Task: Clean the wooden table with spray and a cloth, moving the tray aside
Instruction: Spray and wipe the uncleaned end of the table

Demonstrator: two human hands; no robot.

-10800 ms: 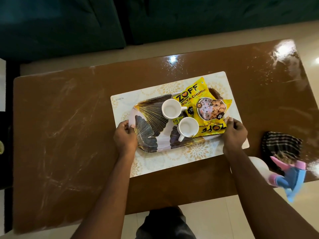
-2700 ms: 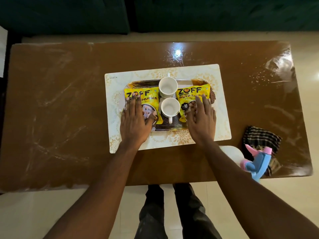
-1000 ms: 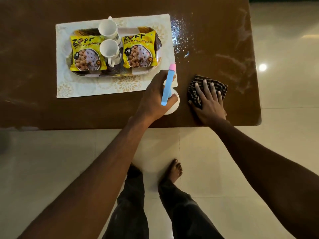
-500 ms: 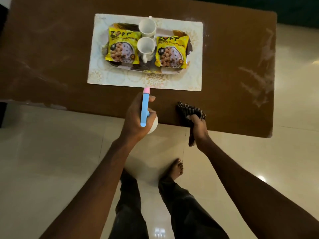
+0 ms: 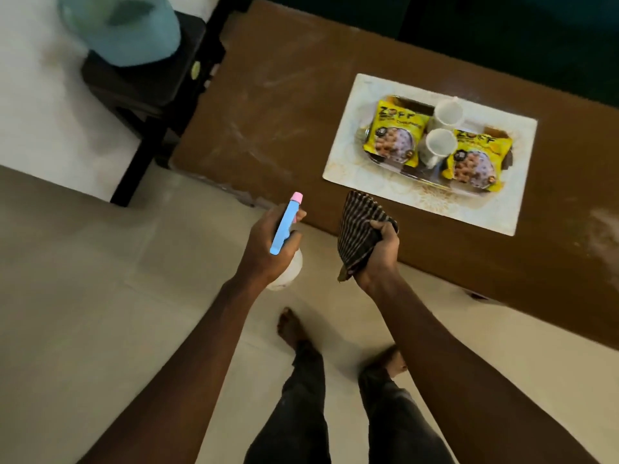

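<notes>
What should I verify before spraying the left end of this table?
1. The left hand grips the spray bottle: ok.
2. The nozzle points toward the table: ok. Whether it is over the tabletop: cannot tell.
3. A finger is on the trigger: cannot tell, it is hidden under the bottle head.
4. The right hand holds the cloth, bunched and ready: ok.
5. The tray is clear of the target area: ok, it sits on the placemat, off to the right.
6. The target is in view: ok, white streaks mark the left end.
</notes>
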